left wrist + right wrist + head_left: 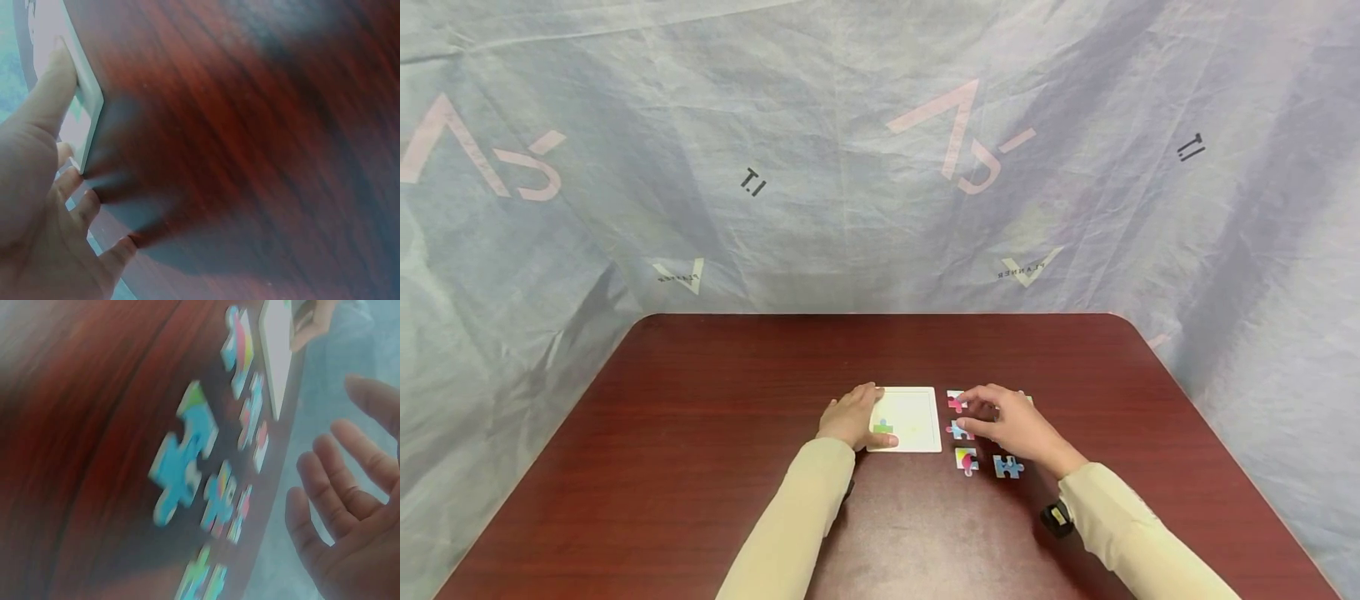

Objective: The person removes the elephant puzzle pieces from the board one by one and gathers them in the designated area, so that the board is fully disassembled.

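A white square puzzle tray (917, 417) lies on the table with a green and blue jigsaw piece (882, 429) in its near left corner. My left hand (848, 419) rests at the tray's left side. Its thumb lies over the near edge, and the other fingers spread along the left edge down to the tabletop. To the right of the tray my right hand (1021, 427) hovers with loosely bent fingers and nothing between them. Below its fingertips are a pink jigsaw piece (955, 403) and a blue and pink jigsaw piece (955, 430). The hand partly hides other pieces.
Nearer me lie a yellow and pink piece (966, 460) and a blue piece (1007, 467). In the right wrist view several loose pieces, among them a blue one with a green corner (199, 425), lie flat on the brown table (700, 467). A grey curtain (842, 167) hangs behind.
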Tool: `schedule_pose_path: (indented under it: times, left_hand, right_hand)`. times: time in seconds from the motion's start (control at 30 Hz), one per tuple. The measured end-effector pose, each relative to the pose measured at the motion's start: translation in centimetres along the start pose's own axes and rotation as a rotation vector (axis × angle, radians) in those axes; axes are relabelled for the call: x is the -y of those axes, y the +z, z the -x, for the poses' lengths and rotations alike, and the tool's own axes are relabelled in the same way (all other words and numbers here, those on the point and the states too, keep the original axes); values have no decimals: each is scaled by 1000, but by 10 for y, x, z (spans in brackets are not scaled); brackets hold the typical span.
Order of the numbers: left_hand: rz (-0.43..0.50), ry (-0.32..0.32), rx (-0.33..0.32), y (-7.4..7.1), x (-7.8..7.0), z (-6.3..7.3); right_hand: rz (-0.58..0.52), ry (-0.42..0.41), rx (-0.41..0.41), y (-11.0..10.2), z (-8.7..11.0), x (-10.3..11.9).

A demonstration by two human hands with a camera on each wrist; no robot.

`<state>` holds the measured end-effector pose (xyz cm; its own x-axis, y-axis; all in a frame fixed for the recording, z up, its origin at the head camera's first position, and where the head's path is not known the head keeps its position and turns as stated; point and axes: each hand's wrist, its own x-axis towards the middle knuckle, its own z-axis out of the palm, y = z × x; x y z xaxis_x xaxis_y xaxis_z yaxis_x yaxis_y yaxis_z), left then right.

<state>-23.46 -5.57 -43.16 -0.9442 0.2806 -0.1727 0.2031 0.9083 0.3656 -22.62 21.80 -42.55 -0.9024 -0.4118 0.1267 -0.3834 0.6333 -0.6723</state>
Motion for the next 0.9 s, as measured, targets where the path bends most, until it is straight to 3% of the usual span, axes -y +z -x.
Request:
schedule_pose_path:
  times: [0.27,0.53,0.9]
  left_hand:
    - [11,-10,7,-1,-3,0]
    - [-3,-20,15,-2,-1,-1]
    - [3,-19,-8,0,-3,-3]
  right_hand:
    - [28,26,46,20,-18,13]
    - [80,-36,112,44,-41,27]
    - [262,-97,138,66,-61,47]
